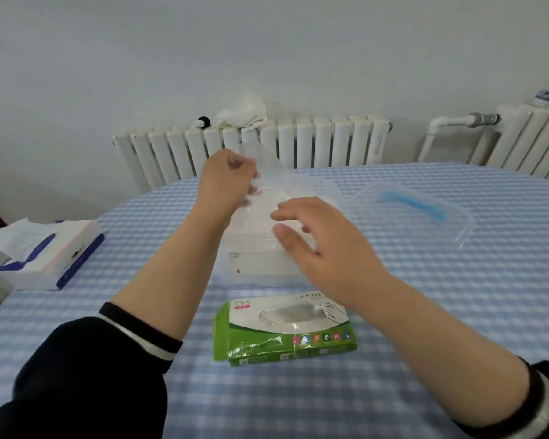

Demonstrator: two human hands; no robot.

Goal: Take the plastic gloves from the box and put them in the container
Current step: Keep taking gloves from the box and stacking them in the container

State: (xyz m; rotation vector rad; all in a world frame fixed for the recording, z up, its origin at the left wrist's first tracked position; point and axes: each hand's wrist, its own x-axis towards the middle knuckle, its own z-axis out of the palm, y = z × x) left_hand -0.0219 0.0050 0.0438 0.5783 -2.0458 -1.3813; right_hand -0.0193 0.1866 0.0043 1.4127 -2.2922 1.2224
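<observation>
A green and white glove box (286,327) lies on the checked tablecloth near me, with clear gloves showing in its top opening. Behind it stands a clear plastic container (257,258), open at the top. My left hand (227,182) is raised above the container's far left side and pinches a thin clear plastic glove (270,166), which hangs down toward the container. My right hand (317,236) hovers over the container's right part with fingers spread and relaxed, holding nothing.
The container's clear lid (419,210) with a blue handle lies to the right. A tissue pack (45,255) sits at the left table edge. White radiators (267,144) line the wall behind the table, one with a cloth on top.
</observation>
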